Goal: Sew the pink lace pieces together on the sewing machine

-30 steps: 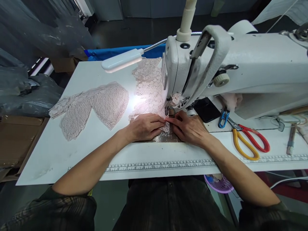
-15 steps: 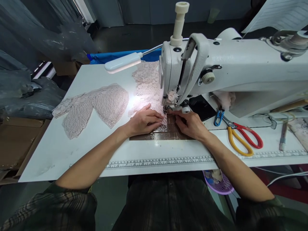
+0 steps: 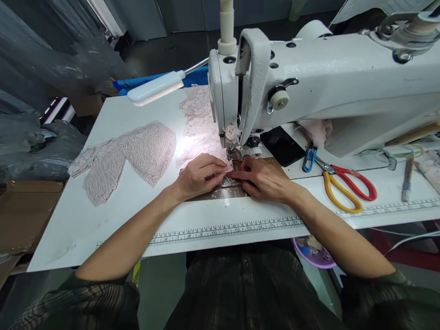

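Note:
Pale pink lace fabric (image 3: pixel 199 123) runs along the left of the sewing machine (image 3: pixel 309 82), its near end beside the presser foot (image 3: pixel 230 155). My left hand (image 3: pixel 202 175) is closed in a pinch on the near edge of that lace, lifting it slightly. From the right, my right hand (image 3: pixel 264 179) reaches in, fingers curled, its index fingertip meeting the same edge at the left fingertips. Its thumb is mostly hidden. Beneath both hands lies a shiny brown plate (image 3: pixel 220 194). A second lace piece (image 3: pixel 151 149) lies flat further left.
A lamp (image 3: pixel 156 88) shines over the lace. Right of my hands are a black phone (image 3: pixel 283 145), blue thread snips (image 3: pixel 310 158) and scissors (image 3: pixel 343 185) with red and yellow handles. A ruler strip (image 3: pixel 213 233) follows the table's front edge; a purple basket (image 3: pixel 318 259) sits below.
My left hand has gone from lying flat on the lace to pinching its edge. The right hand has shifted toward it, fingertip now at the lace. The view has shifted slightly.

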### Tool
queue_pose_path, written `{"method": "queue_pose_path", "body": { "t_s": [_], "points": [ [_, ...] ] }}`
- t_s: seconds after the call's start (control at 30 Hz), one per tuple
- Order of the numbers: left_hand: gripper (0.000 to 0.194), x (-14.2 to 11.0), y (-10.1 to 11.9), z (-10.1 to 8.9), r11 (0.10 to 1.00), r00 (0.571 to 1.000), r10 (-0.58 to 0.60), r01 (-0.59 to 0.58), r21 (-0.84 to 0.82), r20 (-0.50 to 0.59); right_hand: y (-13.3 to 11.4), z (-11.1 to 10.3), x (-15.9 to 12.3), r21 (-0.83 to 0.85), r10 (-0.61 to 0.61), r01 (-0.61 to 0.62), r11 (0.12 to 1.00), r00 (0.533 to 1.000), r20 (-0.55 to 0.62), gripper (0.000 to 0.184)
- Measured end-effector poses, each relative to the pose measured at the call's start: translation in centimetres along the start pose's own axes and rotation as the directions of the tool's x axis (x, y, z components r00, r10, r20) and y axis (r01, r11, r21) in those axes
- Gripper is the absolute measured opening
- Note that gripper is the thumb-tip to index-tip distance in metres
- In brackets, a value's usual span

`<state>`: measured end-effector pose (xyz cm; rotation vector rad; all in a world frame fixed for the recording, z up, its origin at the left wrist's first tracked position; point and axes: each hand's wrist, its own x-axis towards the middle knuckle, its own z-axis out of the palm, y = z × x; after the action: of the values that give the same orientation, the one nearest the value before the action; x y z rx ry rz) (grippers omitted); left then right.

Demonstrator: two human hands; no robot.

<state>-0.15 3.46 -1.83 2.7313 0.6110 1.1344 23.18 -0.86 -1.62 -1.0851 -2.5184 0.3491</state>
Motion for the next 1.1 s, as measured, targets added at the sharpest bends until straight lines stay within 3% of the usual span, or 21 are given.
{"method": "queue_pose_path", "body": {
  "t_s": [0.1,0.23,0.37,0.47,0.67,0.83,1.1],
  "points": [
    [0.007,0.0,0.0,0.2,0.997,0.991,0.073,-0.072,-0.009,0.11,-0.4,-0.4,0.0,0.022,-0.027,0.026,0.999,0.999,0.044,0.038],
    [0.009,0.1,-0.1,-0.1,0.998,0.976,0.062,-0.067,0.015,0.211,-0.5,-1.0,-0.1,0.079,-0.049,0.045,0.996,0.997,0.053,0.036],
    [0.007,0.2,-0.2,-0.4,0.988,0.959,0.099,-0.127,0.09,0.265,0.2,-0.8,-0.2,0.145,0.012,-0.008,0.989,1.0,-0.028,0.039],
    [0.006,0.2,-0.2,-0.3,0.965,0.951,0.16,-0.208,0.163,0.266,0.8,-0.1,-0.2,0.066,0.08,-0.073,0.995,0.991,-0.108,0.045],
    [0.006,0.2,0.0,-0.2,0.944,0.954,0.222,-0.262,0.198,0.201,0.9,0.6,-0.1,-0.012,0.061,-0.062,0.998,0.995,-0.074,0.044],
    [0.01,0.1,0.0,-0.2,0.96,0.955,0.184,-0.226,0.167,0.232,1.0,0.5,0.0,-0.007,0.06,-0.06,0.998,0.997,-0.056,0.043],
    [0.015,0.2,0.2,-0.2,0.926,0.935,0.25,-0.307,0.222,0.252,1.0,0.8,-0.1,-0.012,0.058,-0.059,0.998,0.996,-0.071,0.044]
  ]
}}
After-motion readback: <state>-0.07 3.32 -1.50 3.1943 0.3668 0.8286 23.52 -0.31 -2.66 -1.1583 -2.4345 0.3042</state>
